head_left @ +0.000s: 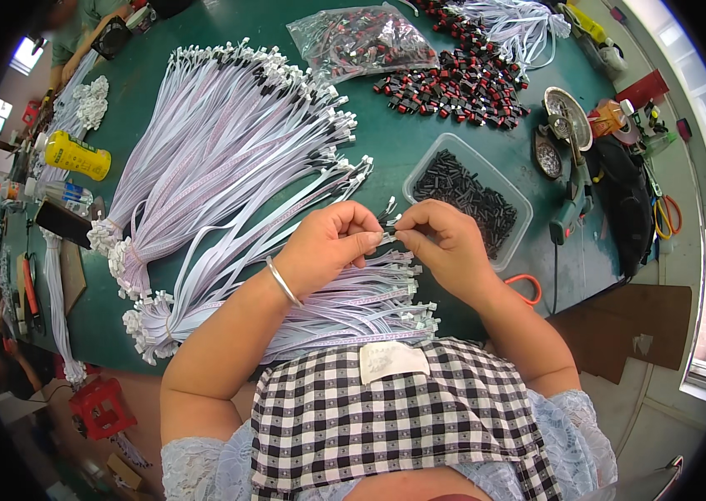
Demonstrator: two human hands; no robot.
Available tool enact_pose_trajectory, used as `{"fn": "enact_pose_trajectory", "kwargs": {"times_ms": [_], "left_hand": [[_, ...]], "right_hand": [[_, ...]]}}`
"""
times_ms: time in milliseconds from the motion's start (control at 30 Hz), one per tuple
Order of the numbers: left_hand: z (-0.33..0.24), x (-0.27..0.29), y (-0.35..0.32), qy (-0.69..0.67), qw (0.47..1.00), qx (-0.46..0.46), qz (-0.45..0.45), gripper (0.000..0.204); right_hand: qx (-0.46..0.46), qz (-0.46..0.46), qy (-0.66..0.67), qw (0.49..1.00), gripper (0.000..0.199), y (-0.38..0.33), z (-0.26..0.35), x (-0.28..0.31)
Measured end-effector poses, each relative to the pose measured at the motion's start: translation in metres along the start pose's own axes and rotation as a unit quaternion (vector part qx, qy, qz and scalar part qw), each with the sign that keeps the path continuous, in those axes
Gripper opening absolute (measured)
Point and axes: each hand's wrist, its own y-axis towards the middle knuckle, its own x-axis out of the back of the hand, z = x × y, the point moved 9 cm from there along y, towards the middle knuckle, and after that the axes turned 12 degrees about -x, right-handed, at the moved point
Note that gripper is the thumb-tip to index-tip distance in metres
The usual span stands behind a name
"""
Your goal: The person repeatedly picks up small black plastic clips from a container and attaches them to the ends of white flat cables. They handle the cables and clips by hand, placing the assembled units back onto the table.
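Head view: just left of the clear box, I see a small white connector pinched by the fingertips of the left hand and right hand. White ribbon cables spread farther left of the box.

A workshop is indicated by bundled cables heaped beyond the left hand and by small black parts tubbed beyond the right hand.

Yellow bottle is present at left of frame, dark phone just below it. Orange-handled scissors are noted at right; brown board, lower right.
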Motion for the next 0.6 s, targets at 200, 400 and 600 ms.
{"fn": "enact_pose_trajectory", "kwargs": {"times_ms": [200, 400, 600], "left_hand": [[0.000, -0.002, 0.000, -0.015, 1.000, -0.006, 0.004, 0.009], [0.000, -0.002, -0.001, -0.012, 1.000, 0.003, 0.006, 0.010], [-0.001, -0.002, 0.000, 0.013, 1.000, -0.008, 0.013, 0.012]], "right_hand": [[0.023, -0.004, -0.023, 0.999, 0.011, -0.001, 0.003, 0.001], [0.075, -0.008, -0.055, 0.996, 0.011, -0.003, 0.011, 0.000], [0.083, 0.013, -0.092, 0.992, 0.012, -0.002, 0.013, -0.004]]}}
